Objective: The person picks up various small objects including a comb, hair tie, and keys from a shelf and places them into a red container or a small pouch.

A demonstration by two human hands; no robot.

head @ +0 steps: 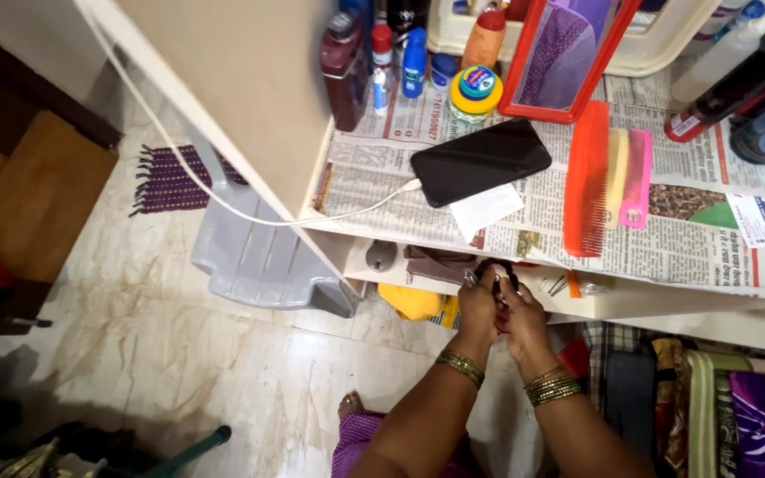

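Observation:
My left hand (478,305) and my right hand (524,320) are pressed together just below the front edge of a newspaper-lined shelf (710,252). Both have their fingers closed around a small dark rounded object (494,268); I cannot make out what it is. Gold bangles circle both wrists. On the shelf right above the hands lie a black phone (480,161) with a white charging cable (223,199), a white slip of paper (486,211) and a large orange comb (587,177).
A red-framed mirror (568,57), several bottles (413,62) and jars, and a pink comb (637,177) crowd the shelf. A grey plastic chair (258,257) and a purple mat (170,181) sit on the marble floor at the left. Folded fabrics (737,407) are stacked lower right.

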